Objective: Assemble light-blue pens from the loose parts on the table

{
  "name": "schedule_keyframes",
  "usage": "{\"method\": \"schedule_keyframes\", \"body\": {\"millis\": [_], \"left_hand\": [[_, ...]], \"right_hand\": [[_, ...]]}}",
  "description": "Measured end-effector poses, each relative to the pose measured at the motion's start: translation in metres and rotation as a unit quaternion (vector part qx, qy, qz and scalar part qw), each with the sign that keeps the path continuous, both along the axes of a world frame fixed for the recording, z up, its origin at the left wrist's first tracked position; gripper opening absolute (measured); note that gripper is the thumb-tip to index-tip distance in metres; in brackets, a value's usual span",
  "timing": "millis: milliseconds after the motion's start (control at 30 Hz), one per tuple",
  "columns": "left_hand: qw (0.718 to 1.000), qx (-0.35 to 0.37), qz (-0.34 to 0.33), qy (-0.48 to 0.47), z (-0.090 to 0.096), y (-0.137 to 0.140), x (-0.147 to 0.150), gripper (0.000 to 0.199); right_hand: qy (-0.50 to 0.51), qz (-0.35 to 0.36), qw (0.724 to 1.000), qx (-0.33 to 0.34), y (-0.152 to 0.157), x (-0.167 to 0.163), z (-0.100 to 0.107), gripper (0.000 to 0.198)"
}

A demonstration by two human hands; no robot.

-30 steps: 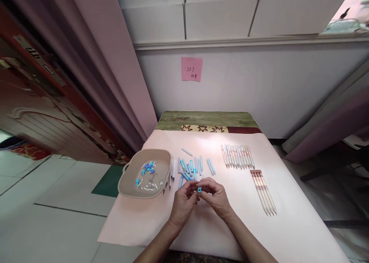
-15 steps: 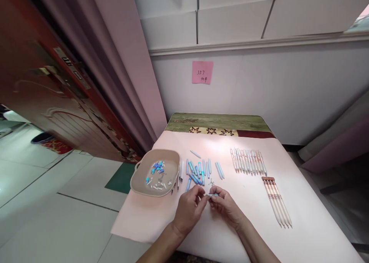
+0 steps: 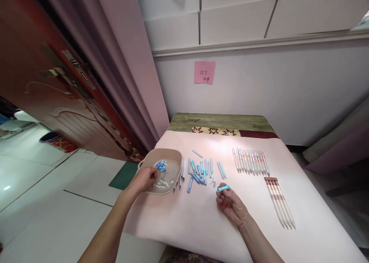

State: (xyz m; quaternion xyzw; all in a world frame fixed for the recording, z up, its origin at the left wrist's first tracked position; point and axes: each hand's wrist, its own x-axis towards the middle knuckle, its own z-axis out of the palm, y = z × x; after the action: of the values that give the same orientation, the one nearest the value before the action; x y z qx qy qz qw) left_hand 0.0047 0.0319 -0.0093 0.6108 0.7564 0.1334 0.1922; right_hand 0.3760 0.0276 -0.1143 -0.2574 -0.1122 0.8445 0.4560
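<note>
Tabletop (image 3: 259,224) under pale pink sheet; beige tray (image 3: 152,187) at 9 o'clock of centre holds small blue and white bits. White pens (image 3: 250,162) in a row at 2 o'clock, second bundle (image 3: 279,201) at 4. Loose blue barrels (image 3: 198,170) just right of tray. Left hand (image 3: 144,179) in tray, fingers curled over bits, grip contents cannot tell. Right hand (image 3: 232,205) rests on sheet, grip closed on blue pen barrel (image 3: 223,188), at 6 o'clock of loose barrels

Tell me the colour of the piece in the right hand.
Light blue barrel, pinched in the right hand; head view.
</note>
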Motion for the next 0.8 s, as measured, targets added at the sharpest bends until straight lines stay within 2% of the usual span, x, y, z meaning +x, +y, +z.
{"method": "schedule_keyframes", "body": {"millis": [100,167,333,500,633,733,800], "left_hand": [[0.994,-0.063,-0.085,-0.006,-0.014,-0.001,0.013,0.011],[0.990,-0.082,-0.117,-0.004,-0.020,0.002,0.019,0.012],[0.983,-0.108,-0.150,0.010,-0.028,0.011,0.025,0.014],[0.978,-0.118,-0.169,0.020,-0.028,0.013,0.030,0.014],[0.981,-0.094,-0.170,0.028,-0.016,0.012,0.030,0.010],[0.993,-0.015,-0.116,0.032,0.004,0.010,0.034,0.008],[0.995,0.047,-0.085,0.005,0.019,0.006,0.048,0.013]], "right_hand": [[0.006,-0.003,1.000,0.002,-0.001,0.000,0.002,0.030],[0.003,-0.003,1.000,0.004,0.000,0.000,0.001,0.031],[-0.018,-0.003,1.000,0.013,0.000,0.001,-0.002,0.030],[-0.019,0.000,1.000,0.016,0.001,-0.001,-0.001,0.029],[-0.025,-0.005,0.999,0.027,0.000,-0.002,0.000,0.030],[-0.030,-0.013,0.999,0.023,0.002,-0.005,0.006,0.030],[-0.038,-0.025,0.999,0.011,0.005,-0.010,0.014,0.029]]}}
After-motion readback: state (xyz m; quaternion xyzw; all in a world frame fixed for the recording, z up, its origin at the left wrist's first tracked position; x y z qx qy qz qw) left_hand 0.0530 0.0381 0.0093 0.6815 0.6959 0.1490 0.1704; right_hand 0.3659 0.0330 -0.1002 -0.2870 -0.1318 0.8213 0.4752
